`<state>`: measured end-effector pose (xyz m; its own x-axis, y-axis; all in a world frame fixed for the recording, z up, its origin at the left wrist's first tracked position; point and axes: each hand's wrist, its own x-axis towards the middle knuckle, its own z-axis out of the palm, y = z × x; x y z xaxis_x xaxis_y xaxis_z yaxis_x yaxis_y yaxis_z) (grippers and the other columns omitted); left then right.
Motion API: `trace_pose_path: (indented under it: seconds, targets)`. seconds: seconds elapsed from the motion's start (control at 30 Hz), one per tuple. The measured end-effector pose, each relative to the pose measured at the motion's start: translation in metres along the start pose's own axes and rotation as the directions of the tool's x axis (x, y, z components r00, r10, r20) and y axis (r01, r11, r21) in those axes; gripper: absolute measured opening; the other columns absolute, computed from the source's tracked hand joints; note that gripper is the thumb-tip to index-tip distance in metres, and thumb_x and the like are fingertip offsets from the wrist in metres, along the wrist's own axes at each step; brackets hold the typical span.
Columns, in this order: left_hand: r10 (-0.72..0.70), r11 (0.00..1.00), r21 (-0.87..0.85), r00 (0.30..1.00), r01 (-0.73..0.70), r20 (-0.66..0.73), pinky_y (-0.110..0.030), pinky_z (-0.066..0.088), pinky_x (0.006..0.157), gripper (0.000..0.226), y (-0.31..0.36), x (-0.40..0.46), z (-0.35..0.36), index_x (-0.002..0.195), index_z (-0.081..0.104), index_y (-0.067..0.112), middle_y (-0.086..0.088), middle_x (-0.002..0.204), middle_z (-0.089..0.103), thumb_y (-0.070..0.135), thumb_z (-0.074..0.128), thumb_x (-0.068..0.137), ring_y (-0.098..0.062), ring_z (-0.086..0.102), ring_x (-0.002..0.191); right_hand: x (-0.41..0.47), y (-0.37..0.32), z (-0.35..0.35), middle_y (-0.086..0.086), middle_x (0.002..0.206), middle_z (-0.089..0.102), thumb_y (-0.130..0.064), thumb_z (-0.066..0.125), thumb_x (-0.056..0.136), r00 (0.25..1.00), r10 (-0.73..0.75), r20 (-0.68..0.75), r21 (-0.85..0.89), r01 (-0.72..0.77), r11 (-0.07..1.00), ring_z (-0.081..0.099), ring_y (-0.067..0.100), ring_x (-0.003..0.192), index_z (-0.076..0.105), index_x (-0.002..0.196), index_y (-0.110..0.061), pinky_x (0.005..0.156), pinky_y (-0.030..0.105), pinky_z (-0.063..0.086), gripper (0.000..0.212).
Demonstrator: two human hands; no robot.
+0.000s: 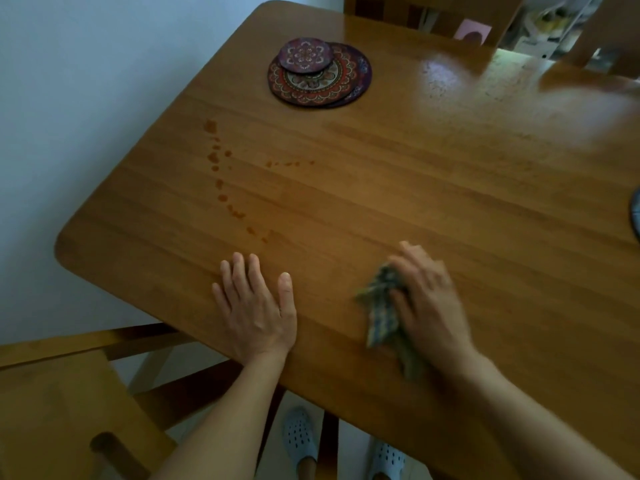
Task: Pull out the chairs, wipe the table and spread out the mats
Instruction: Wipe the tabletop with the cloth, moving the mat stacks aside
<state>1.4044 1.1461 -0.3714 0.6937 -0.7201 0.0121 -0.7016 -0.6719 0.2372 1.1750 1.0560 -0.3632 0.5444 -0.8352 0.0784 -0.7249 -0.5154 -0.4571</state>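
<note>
Head view: wooden tabletop [398, 188] fills most of the frame, rounded corners, grain running left to right, a pale glare patch toward the far right side. White wall lies to the left. One wooden chair [59, 403] stands at lower left, off the tabletop's near-left corner; a second chair [436, 12] sits at the far edge, only its back showing.

Left hand [256, 310] rests palm down on the tabletop near the near edge, fingers [242, 271] straight and slightly spread, holding nothing. Right hand [429, 303] lies just to its right, blurred, pressing a crumpled patterned cloth [384, 317] flat against the wood; its fingers look roughly extended over the cloth, which sticks out past the thumb side and trails back toward the wrist.

Stack of round patterned mats [320, 76] sits on the far-left part of the tabletop, well apart from both hands, a smaller mat lying on the larger ones.

Trail of reddish-brown spots [221, 174] runs across the left part of the tabletop, between the mats and the left hand.

Two pale perforated shoes [299, 438] show below the near edge, on the floor.
</note>
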Motion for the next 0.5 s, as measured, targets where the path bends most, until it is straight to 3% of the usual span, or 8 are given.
trace_pose_path:
  seconds: [0.03,0.1,0.17,0.2,0.27,0.33,0.4,0.5]
  targets:
    - [0.001,1.000,0.001,1.000,-0.001,0.001,-0.047,0.005,0.122,0.076,0.000,0.000,0.000,0.151,0.030,0.015,-0.009,0.161,0.023,0.062,0.008,0.096,-0.025,0.010,0.150,0.005,0.032,-0.012,0.017,0.150,0.039,-0.021,0.044,0.096,0.978,0.165,-0.125,0.000,-0.166,0.986,0.033,0.036,0.141,0.044,0.140,-0.009,0.115,0.057,0.026,0.046]
    - [0.005,1.000,0.000,1.000,-0.005,0.004,-0.048,0.005,0.122,0.076,0.001,0.000,0.000,0.152,0.029,0.015,-0.009,0.161,0.023,0.062,0.008,0.096,-0.025,0.010,0.151,0.020,0.087,-0.041,0.025,0.148,0.038,-0.018,0.039,0.094,0.827,0.456,-0.328,0.013,-0.479,0.878,0.034,0.043,0.137,0.040,0.141,-0.001,0.115,0.055,0.025,0.050]
    - [0.004,1.000,0.005,1.000,-0.004,0.009,-0.048,0.005,0.122,0.077,0.000,0.000,0.000,0.152,0.028,0.015,-0.010,0.161,0.023,0.063,0.009,0.095,-0.025,0.010,0.151,0.039,0.105,-0.056,0.019,0.154,0.028,-0.019,0.037,0.094,0.641,0.660,-0.392,0.079,-0.691,0.719,0.025,0.039,0.142,0.037,0.143,-0.010,0.119,0.047,0.017,0.050]
    - [0.008,1.000,0.009,1.000,-0.008,0.014,-0.048,0.005,0.122,0.078,0.000,0.000,0.000,0.152,0.028,0.014,-0.010,0.161,0.023,0.063,0.008,0.095,-0.025,0.009,0.151,0.050,0.099,-0.054,0.015,0.155,0.028,-0.022,0.036,0.096,0.595,0.699,-0.397,0.094,-0.731,0.675,0.024,0.037,0.142,0.042,0.140,-0.014,0.118,0.043,0.016,0.045]
    - [0.016,1.000,0.012,1.000,-0.016,0.024,-0.049,0.005,0.122,0.079,-0.001,-0.001,-0.001,0.152,0.027,0.014,-0.010,0.161,0.021,0.064,0.007,0.094,-0.026,0.009,0.151,0.073,0.066,-0.036,0.012,0.150,0.039,-0.032,0.032,0.097,0.669,0.656,-0.349,0.083,-0.675,0.733,0.030,0.035,0.138,0.059,0.122,-0.013,0.117,0.040,0.018,0.041]
    - [0.014,1.000,0.009,1.000,-0.015,0.025,-0.049,0.005,0.122,0.080,0.000,0.000,-0.001,0.152,0.027,0.014,-0.010,0.161,0.021,0.064,0.006,0.094,-0.026,0.008,0.151,0.089,0.012,-0.004,0.011,0.142,0.051,-0.035,0.032,0.098,0.852,0.454,-0.259,0.014,-0.467,0.884,0.036,0.033,0.135,0.068,0.111,-0.012,0.117,0.044,0.021,0.044]
    - [0.008,1.000,-0.002,1.000,-0.008,0.018,-0.049,0.005,0.122,0.079,0.001,0.000,-0.001,0.151,0.030,0.013,-0.011,0.160,0.024,0.063,0.008,0.094,-0.027,0.010,0.150,0.087,-0.043,0.029,0.008,0.142,0.052,-0.029,0.040,0.099,0.970,0.203,-0.137,-0.057,-0.212,0.976,0.035,0.030,0.139,0.065,0.120,-0.014,0.119,0.046,0.017,0.037]
    - [0.011,1.000,-0.018,1.000,-0.011,0.007,-0.049,0.007,0.121,0.077,0.000,0.000,-0.002,0.150,0.034,0.011,-0.013,0.159,0.028,0.059,0.010,0.095,-0.028,0.014,0.150,0.053,-0.092,0.049,0.000,0.153,0.039,-0.028,0.040,0.100,0.991,-0.105,0.081,-0.074,0.111,0.991,0.019,0.022,0.148,0.051,0.139,-0.020,0.122,0.045,0.011,0.042]
